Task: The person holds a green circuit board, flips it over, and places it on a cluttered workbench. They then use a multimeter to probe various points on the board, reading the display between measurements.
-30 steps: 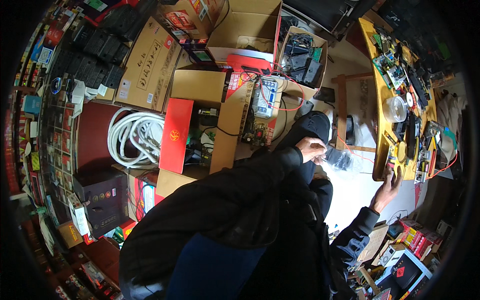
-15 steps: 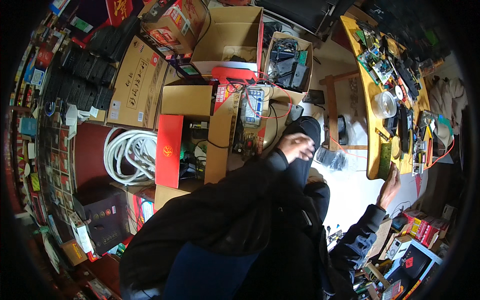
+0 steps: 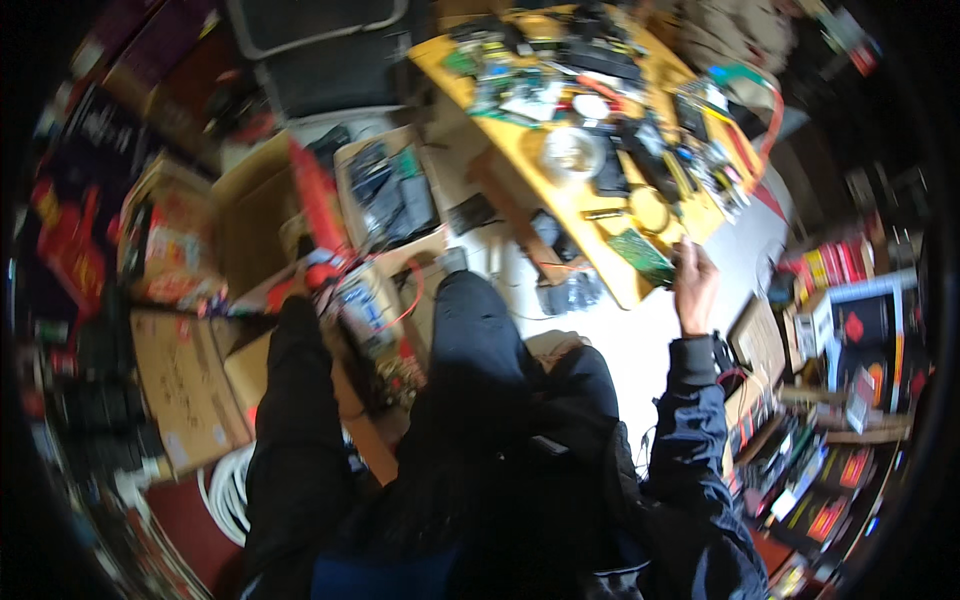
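Observation:
My right hand (image 3: 694,286) is at the near corner of the yellow table, fingers closed on the end of a green circuit board (image 3: 640,252). The rest of the board rests over the tabletop. At the left, my left hand (image 3: 294,286) reaches in beside a red device (image 3: 322,272) with a red cable. Blur and the dark sleeve conceal its fingers, so I cannot make out whether it grips anything. Just right of it lies a pale case with a printed front (image 3: 366,302).
The yellow table (image 3: 590,215) bears a clear round tub (image 3: 572,155), a yellow roll (image 3: 650,208) and piled circuit boards. An open carton (image 3: 262,215) and a box of black adapters (image 3: 395,200) stand left. White hose (image 3: 228,492) coils lower left. Packed boxes line the right.
The view has swung right, bringing the table toward the middle. My left hand has gone from above my knee to the red device. My right hand stays at the circuit board.

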`<control>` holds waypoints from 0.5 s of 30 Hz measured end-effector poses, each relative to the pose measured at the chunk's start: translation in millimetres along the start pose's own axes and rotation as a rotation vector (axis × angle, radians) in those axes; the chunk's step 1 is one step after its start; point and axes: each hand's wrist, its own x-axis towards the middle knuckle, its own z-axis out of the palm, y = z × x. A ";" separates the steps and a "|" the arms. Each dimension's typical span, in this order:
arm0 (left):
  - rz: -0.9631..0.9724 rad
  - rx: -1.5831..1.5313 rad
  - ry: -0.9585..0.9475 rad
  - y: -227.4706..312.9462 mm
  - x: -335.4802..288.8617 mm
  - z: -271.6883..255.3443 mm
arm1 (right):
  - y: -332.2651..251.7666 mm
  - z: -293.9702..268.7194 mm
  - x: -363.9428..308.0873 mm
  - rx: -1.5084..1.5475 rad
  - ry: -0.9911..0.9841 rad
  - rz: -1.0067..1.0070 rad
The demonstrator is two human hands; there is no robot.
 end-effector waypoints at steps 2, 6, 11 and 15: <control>-0.023 0.083 0.010 -9.2 18.6 -1.4 | -11.3 8.0 0.7 0.111 0.033 0.002; -0.070 -0.303 -0.147 -28.6 25.0 -30.0 | -23.7 7.9 4.0 0.167 -0.037 0.232; 0.077 -0.296 -0.236 -44.8 -68.9 -67.5 | -18.7 8.3 30.1 0.152 -0.156 0.204; 0.420 -0.325 -0.393 -53.9 -201.9 -63.2 | -14.6 11.2 38.7 -0.009 -0.098 0.175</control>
